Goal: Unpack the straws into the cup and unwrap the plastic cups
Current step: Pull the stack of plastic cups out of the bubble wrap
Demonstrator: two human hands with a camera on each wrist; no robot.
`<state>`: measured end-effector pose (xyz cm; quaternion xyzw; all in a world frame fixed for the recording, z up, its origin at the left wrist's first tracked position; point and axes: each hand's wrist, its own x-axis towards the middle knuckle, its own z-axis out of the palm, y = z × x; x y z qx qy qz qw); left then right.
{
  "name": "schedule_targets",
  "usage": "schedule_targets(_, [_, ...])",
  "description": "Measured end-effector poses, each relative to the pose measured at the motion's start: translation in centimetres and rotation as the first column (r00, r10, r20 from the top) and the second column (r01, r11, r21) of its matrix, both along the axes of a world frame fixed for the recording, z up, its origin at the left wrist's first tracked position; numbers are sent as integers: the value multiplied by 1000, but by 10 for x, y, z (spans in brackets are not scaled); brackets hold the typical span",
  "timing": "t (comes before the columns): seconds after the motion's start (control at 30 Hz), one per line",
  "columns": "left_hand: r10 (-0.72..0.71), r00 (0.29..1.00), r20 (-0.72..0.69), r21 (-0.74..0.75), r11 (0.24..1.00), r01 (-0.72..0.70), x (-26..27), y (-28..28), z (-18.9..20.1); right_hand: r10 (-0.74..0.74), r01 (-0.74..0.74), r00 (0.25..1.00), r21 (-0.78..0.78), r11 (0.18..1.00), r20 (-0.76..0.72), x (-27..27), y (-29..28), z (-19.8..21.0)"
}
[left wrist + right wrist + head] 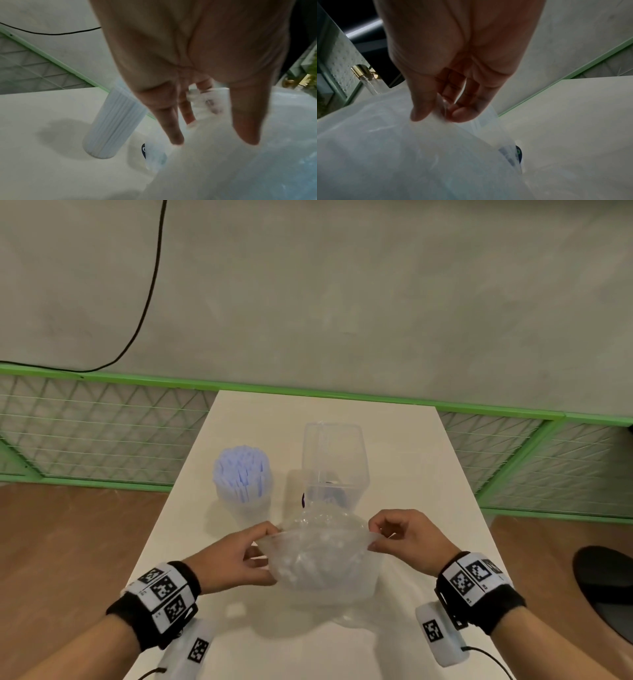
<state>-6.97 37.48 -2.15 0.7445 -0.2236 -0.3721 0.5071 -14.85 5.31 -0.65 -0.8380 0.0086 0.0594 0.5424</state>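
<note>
Both hands hold a clear plastic wrap just above the near middle of the white worktop. The left hand pinches the wrap's left edge; in the left wrist view its fingers point down into the film, slightly spread. The right hand pinches the right edge, thumb pressed against the fingers with film between them. The wrap is stretched between the two hands. Its contents show only as blurred pale shapes; whether cups are inside cannot be told.

A cup packed with pale blue straws stands upright on the worktop, behind the left hand and apart from the wrap. A clear container stands upright to the right of the cup, just behind the wrap. A small dark item lies on the worktop at the wrap's far edge; its kind cannot be told.
</note>
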Motion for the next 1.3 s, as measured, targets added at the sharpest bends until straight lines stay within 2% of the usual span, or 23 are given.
schedule_targets(0.07, [72, 995, 62, -77, 995, -67, 1, -1, -2, 3, -3, 1000, 4, 1000, 7, -2, 1, -2])
schedule_targets(0.17, [85, 978, 191, -99, 993, -67, -2, -3, -5, 127, -126, 992, -85, 988, 5, -9, 1, -4])
schedule_targets(0.23, [119, 965, 234, -137, 987, -89, -5, -7, -8, 137, -135, 991, -134, 982, 5, -13, 2, -4])
schedule_targets(0.33, [145, 950, 277, -168, 981, -101, -11, -17, -7, 55, -42, 993, -133, 990, 102, -13, 4, -8])
schedule_targets(0.47, [174, 930, 324, -186, 975, -118, -17, -21, -11, -130, 144, 977, -71, 987, 172, -17, 7, -15])
schedule_targets(0.57, [173, 933, 314, -195, 974, -115, -25, -18, -18, -183, 197, 952, -34, 980, 247, -22, 11, -23])
schedule_targets(0.63, [159, 945, 285, -195, 975, -105, -31, -15, -21, -177, 193, 944, -33, 981, 279, -24, 14, -27])
schedule_targets(0.73, [169, 934, 315, -166, 979, -121, -38, -14, -23, -176, 194, 939, -31, 981, 294, -29, 19, -28])
schedule_targets(0.83, [275, 892, 359, -246, 950, -193, -39, -18, -22, -88, 94, 973, -19, 995, 215, -39, 22, -19])
schedule_targets(0.9, [319, 867, 382, -282, 934, -219, -40, -22, -24, -4, 19, 988, -95, 995, 157, -44, 22, -12])
schedule_targets(1.0, [364, 853, 373, -354, 906, -232, -44, -28, -25, -43, 93, 956, -159, 983, 292, -45, 27, -14])
schedule_targets(1.07, [415, 845, 337, -408, 873, -266, -47, -31, -25, -100, 159, 922, -129, 979, 375, -46, 31, -20])
schedule_targets(1.17, [477, 826, 302, -451, 835, -317, -49, -31, -31, -162, 215, 896, -85, 973, 414, -49, 36, -33])
schedule_targets(1.2, [479, 820, 313, -448, 836, -317, -49, -30, -34, -161, 222, 886, -92, 971, 436, -50, 36, -38])
schedule_targets(1.3, [443, 755, 483, -377, 884, -278, -47, -24, -44, -93, 205, 866, -180, 962, 492, -53, 38, -45])
